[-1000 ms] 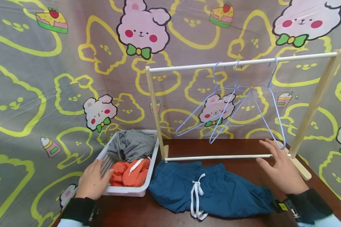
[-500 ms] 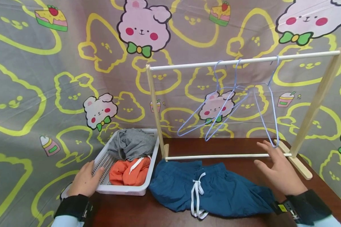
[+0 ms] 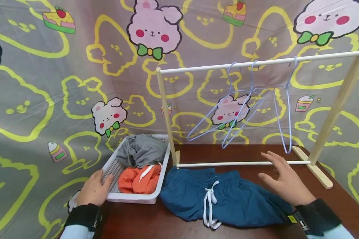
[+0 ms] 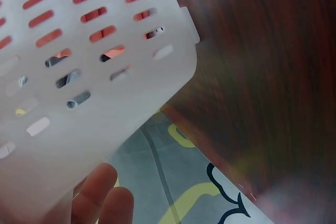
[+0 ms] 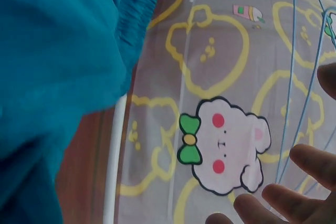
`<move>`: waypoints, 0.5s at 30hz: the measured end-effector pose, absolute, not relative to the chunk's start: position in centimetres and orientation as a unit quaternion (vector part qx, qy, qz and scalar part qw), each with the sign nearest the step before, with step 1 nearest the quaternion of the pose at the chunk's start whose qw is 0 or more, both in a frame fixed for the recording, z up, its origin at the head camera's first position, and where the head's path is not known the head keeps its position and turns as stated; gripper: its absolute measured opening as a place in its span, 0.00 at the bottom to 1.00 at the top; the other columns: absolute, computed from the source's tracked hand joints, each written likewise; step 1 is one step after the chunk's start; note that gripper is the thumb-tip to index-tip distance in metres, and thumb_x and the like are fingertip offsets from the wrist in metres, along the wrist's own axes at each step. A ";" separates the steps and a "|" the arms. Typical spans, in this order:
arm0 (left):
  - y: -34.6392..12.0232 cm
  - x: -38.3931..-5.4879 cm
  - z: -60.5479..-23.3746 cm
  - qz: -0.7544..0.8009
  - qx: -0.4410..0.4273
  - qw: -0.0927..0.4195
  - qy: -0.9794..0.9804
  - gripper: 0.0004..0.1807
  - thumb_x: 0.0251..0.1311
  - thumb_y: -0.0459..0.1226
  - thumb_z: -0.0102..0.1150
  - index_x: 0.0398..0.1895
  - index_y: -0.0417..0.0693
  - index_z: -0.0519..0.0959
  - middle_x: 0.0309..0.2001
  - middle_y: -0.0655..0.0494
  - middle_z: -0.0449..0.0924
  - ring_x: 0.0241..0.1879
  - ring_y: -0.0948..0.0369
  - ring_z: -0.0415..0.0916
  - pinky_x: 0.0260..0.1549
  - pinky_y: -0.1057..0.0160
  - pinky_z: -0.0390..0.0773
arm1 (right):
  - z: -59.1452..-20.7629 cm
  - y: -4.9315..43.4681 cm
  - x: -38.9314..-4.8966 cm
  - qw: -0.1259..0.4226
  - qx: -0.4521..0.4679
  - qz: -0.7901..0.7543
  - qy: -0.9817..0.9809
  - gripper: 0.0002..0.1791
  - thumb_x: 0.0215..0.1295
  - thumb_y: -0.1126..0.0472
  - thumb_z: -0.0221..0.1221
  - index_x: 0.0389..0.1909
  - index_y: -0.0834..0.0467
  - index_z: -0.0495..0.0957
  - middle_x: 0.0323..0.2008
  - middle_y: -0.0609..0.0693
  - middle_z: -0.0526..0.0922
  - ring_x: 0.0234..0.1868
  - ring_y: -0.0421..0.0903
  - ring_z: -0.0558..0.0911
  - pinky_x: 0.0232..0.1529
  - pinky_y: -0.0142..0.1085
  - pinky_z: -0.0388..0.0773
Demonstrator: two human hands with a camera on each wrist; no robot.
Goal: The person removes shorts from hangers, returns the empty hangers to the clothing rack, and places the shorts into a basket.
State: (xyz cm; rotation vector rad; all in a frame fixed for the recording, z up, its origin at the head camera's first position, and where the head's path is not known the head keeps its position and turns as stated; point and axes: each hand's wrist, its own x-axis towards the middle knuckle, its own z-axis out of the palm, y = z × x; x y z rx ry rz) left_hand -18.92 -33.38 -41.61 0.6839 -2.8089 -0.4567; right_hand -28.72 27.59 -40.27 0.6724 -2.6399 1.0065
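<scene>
My left hand [image 3: 93,190] is at the near left corner of a white slotted plastic basket [image 3: 131,198], thumb close to the rim. In the left wrist view, two of its fingertips [image 4: 116,203] show at the basket's lower edge [image 4: 126,124], the rest hidden. My right hand [image 3: 287,181] hovers with spread fingers, holding nothing, over the right end of blue drawstring shorts [image 3: 239,199]. In the right wrist view, the same shorts [image 5: 58,45] fill the left side, and the fingers [image 5: 291,203] appear at lower right. Grey [image 3: 142,151] and orange [image 3: 140,179] garments lie in the basket.
Behind the shorts stands a wooden rack with a white top rail [image 3: 209,68] and a low bar [image 3: 242,163]. Several thin blue hangers [image 3: 289,122] hang from the rail. A patterned curtain [image 3: 62,139] borders the dark table [image 3: 155,222] at left and back.
My left hand has shifted slightly left, from over the basket's corner to its outer side. My right hand has moved a little left, away from the rightmost hanger, which has swung slightly.
</scene>
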 end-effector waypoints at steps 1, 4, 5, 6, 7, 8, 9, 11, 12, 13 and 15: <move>-33.3 -18.9 -41.7 -0.155 0.234 0.107 -0.954 0.47 0.74 0.62 0.39 0.76 0.29 0.53 0.73 0.28 0.53 0.68 0.30 0.56 0.61 0.27 0.58 | -40.4 27.3 -28.8 0.115 0.234 0.342 -0.903 0.42 0.70 0.47 0.63 0.77 0.60 0.58 0.75 0.69 0.53 0.69 0.72 0.59 0.53 0.70 0.67; -33.3 -18.9 -41.9 -0.155 0.240 0.104 -0.953 0.47 0.74 0.61 0.40 0.76 0.29 0.53 0.73 0.28 0.54 0.68 0.30 0.56 0.61 0.27 0.58 | -40.9 26.4 -28.9 0.107 0.248 0.340 -0.901 0.43 0.68 0.45 0.65 0.76 0.60 0.59 0.74 0.69 0.54 0.69 0.72 0.59 0.53 0.73 0.65; -33.3 -18.9 -41.9 -0.155 0.245 0.102 -0.952 0.47 0.74 0.62 0.40 0.76 0.29 0.53 0.73 0.28 0.53 0.68 0.30 0.56 0.60 0.27 0.58 | -41.1 26.0 -29.0 0.107 0.253 0.340 -0.900 0.43 0.67 0.45 0.66 0.75 0.60 0.60 0.74 0.69 0.54 0.69 0.72 0.59 0.53 0.73 0.65; -33.2 -18.9 -42.0 -0.154 0.247 0.101 -0.951 0.47 0.74 0.62 0.39 0.76 0.29 0.53 0.73 0.28 0.53 0.68 0.30 0.56 0.61 0.27 0.58 | -41.4 25.6 -29.0 0.105 0.256 0.338 -0.899 0.44 0.66 0.44 0.66 0.75 0.60 0.60 0.74 0.69 0.55 0.69 0.72 0.60 0.53 0.74 0.65; -33.2 -18.9 -42.0 -0.155 0.250 0.101 -0.950 0.47 0.74 0.62 0.40 0.76 0.29 0.53 0.73 0.29 0.53 0.68 0.30 0.56 0.61 0.27 0.58 | -41.6 25.1 -28.9 0.102 0.261 0.338 -0.898 0.45 0.65 0.43 0.67 0.75 0.59 0.61 0.74 0.68 0.55 0.69 0.72 0.60 0.53 0.74 0.65; -33.2 -19.0 -42.1 -0.155 0.251 0.102 -0.950 0.47 0.74 0.62 0.40 0.76 0.30 0.53 0.73 0.29 0.53 0.68 0.30 0.56 0.61 0.27 0.58 | -41.8 24.6 -28.9 0.097 0.266 0.338 -0.898 0.46 0.64 0.42 0.68 0.75 0.59 0.61 0.74 0.68 0.55 0.69 0.72 0.60 0.53 0.74 0.66; -33.2 -19.0 -42.1 -0.155 0.250 0.103 -0.950 0.47 0.74 0.61 0.40 0.76 0.29 0.53 0.73 0.28 0.53 0.68 0.30 0.56 0.61 0.27 0.58 | -42.0 24.1 -28.9 0.091 0.271 0.337 -0.897 0.47 0.63 0.41 0.68 0.75 0.59 0.61 0.74 0.68 0.54 0.68 0.72 0.62 0.52 0.73 0.68; -33.2 -19.1 -42.0 -0.156 0.250 0.106 -0.950 0.46 0.74 0.61 0.40 0.76 0.29 0.53 0.73 0.29 0.53 0.68 0.30 0.56 0.62 0.28 0.58 | -42.4 23.1 -28.9 0.072 0.284 0.339 -0.894 0.48 0.61 0.40 0.69 0.75 0.58 0.61 0.75 0.67 0.53 0.67 0.72 0.65 0.52 0.70 0.72; -33.2 -19.1 -41.9 -0.157 0.250 0.107 -0.949 0.46 0.74 0.61 0.40 0.76 0.29 0.53 0.73 0.29 0.53 0.68 0.30 0.56 0.62 0.29 0.57 | -42.6 22.5 -28.8 0.059 0.288 0.339 -0.894 0.49 0.60 0.40 0.69 0.76 0.57 0.61 0.75 0.67 0.53 0.67 0.72 0.66 0.52 0.68 0.73; -33.1 -19.2 -41.9 -0.157 0.249 0.108 -0.950 0.46 0.74 0.61 0.40 0.76 0.29 0.53 0.73 0.29 0.53 0.68 0.30 0.56 0.62 0.29 0.58 | -42.8 22.0 -28.9 0.045 0.293 0.336 -0.894 0.50 0.59 0.39 0.70 0.76 0.56 0.61 0.76 0.66 0.52 0.66 0.71 0.66 0.51 0.67 0.74; -33.1 -19.3 -41.8 -0.156 0.246 0.111 -0.950 0.46 0.74 0.61 0.39 0.76 0.29 0.53 0.72 0.28 0.54 0.68 0.31 0.56 0.62 0.29 0.58 | -43.2 20.9 -28.9 0.013 0.297 0.330 -0.896 0.51 0.56 0.38 0.72 0.76 0.55 0.62 0.77 0.65 0.51 0.67 0.70 0.67 0.52 0.64 0.76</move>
